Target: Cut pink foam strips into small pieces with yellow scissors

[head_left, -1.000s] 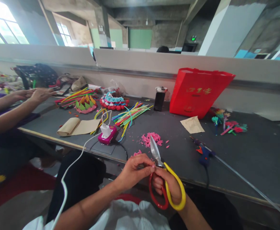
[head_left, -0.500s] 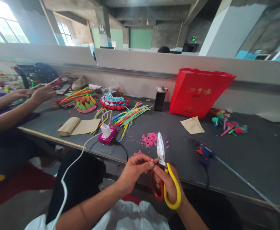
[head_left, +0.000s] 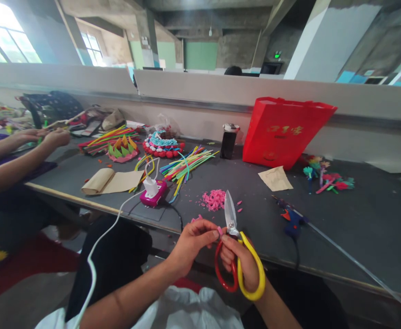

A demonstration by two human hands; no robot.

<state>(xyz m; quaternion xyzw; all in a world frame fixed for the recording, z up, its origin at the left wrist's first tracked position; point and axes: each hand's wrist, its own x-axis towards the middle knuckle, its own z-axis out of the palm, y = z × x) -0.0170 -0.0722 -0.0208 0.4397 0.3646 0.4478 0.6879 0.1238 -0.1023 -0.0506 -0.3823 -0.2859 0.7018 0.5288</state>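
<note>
One pink piece [head_left: 220, 231] is pinched by the left hand [head_left: 194, 243]; the right hand [head_left: 247, 269] clasps closed scissors [head_left: 231, 214]; positioning seems underway, any snip needing parted blades.

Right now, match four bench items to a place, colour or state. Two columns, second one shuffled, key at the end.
Column 1
1. Scissors
2. Shopping bag
3. Glue gun
4. Pink clippings

Column 2
A. Blue and orange
B. In a loose heap on the table
C. Gripped in the right hand
D. Standing upright near the partition

Pairs: 1-C, 2-D, 3-A, 4-B
</note>
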